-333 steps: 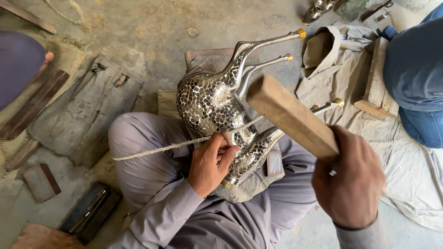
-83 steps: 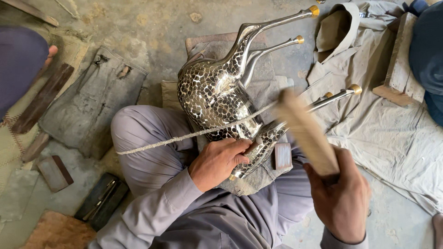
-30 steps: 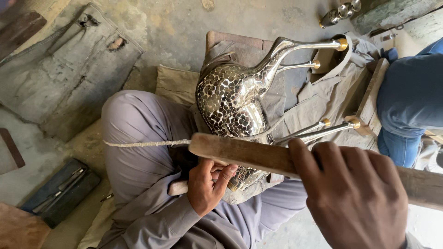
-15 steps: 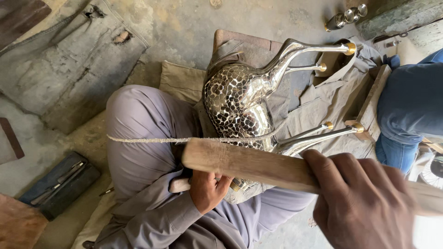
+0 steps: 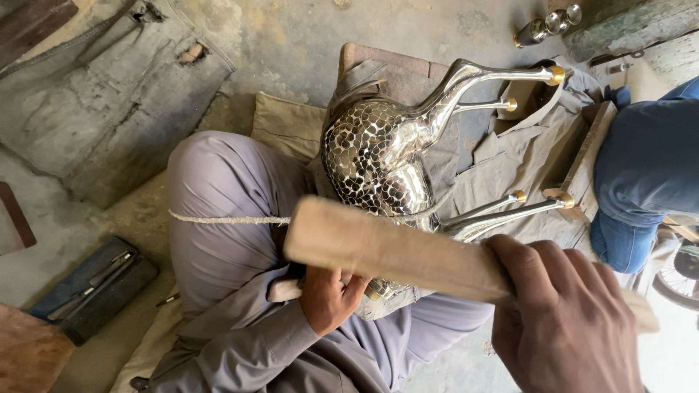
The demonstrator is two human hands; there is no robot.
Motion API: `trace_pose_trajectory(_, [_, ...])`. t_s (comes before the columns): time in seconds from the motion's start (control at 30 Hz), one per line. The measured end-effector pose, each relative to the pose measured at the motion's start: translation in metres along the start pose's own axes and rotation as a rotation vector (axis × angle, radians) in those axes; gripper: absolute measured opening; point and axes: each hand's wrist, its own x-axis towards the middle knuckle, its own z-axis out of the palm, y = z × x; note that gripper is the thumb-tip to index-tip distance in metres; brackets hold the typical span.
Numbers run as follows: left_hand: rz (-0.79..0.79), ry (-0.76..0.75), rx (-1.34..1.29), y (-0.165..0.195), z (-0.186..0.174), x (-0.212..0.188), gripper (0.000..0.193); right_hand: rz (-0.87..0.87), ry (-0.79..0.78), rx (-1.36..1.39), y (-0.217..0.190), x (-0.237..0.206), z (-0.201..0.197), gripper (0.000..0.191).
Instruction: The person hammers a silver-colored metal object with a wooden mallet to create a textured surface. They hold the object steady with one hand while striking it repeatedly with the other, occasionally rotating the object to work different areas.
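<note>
Right hand (image 5: 564, 320) is closest to the camera, fist wrapped tight around a flat wooden mallet (image 5: 386, 247) held crosswise over the lap. Just past it the left hand (image 5: 329, 297) is curled around a pale wooden handle (image 5: 284, 290), pressed up against the shiny mosaic-patterned metal animal figure (image 5: 378, 156) lying across the person's knees, legs pointing right. A rope (image 5: 229, 219) runs across the thigh. Farther right, someone's blue-jeaned leg (image 5: 644, 175).

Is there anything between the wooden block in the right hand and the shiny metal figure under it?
Nothing visible blocks it. The right hand holds the wooden block just above the metal figure. Only a taut cord runs across beneath, and the left hand sits under the block's near end.
</note>
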Motion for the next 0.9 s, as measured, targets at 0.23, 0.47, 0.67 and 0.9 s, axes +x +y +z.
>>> trace_pose_trajectory(0.23, [-0.084, -0.063, -0.329, 0.001, -0.001, 0.003, 0.026, 0.062, -0.022, -0.094, -0.015, 0.021, -0.020, 0.043])
trace_pose_trajectory(0.47, [-0.197, -0.136, -0.623, 0.003, -0.003, 0.008, 0.021, 0.076, -0.018, 0.141, -0.013, 0.027, -0.028, 0.054])
trace_pose_trajectory(0.67, [-0.071, -0.130, -0.302, -0.002, -0.002, 0.005, 0.029, 0.022, -0.072, -0.091, -0.004, 0.009, -0.016, 0.046])
trace_pose_trajectory(0.9, [0.025, -0.064, -0.228, -0.003, -0.002, 0.002, 0.030, 0.073, 0.000, -0.077, -0.008, 0.008, -0.013, 0.035])
